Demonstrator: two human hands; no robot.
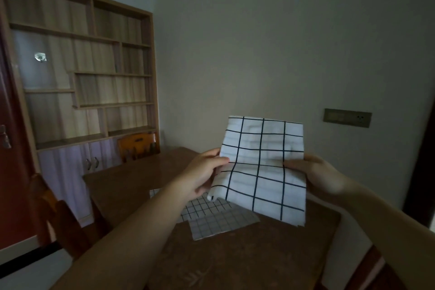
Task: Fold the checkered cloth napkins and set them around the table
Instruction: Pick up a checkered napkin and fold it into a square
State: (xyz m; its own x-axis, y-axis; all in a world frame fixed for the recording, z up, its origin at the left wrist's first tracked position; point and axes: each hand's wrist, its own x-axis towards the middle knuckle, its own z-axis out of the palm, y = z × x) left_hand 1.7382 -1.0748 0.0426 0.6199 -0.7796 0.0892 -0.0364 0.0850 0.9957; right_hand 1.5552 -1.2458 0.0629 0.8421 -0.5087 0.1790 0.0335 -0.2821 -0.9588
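While the room sits dim, you hold one checkered napkin (pixel 263 167) up in the air above the counter (pixel 131 179), the wooden shelf unit (pixel 82 66) and a chair back (pixel 138 145) off to your left. Your left hand (pixel 202 176) pinches the cloth's left edge about halfway down, its grip clamped on the fabric with the thumb in front. Below and between your forearms, more checkered napkins (pixel 211 219) lie overlapped and unfolded on the counter, at least two by the look of it, with a finer grid than the one you hold. Your right hand (pixel 322 174) closes on the opposite edge at much the same height, thumb over the front face. A crease bows across the cloth between your two hands, and the lower half hangs free, its bottom-left corner curled.

The risk from here is likely a crooked fold: the edges do not look level, so bringing the halves together now could leave corners mismatched. The loose lower half may also brush the pile beneath and drag it askew. With each pinch holding only a little fabric, a quick flick could pull an edge free. Low light makes the grid lines harder to align by eye.
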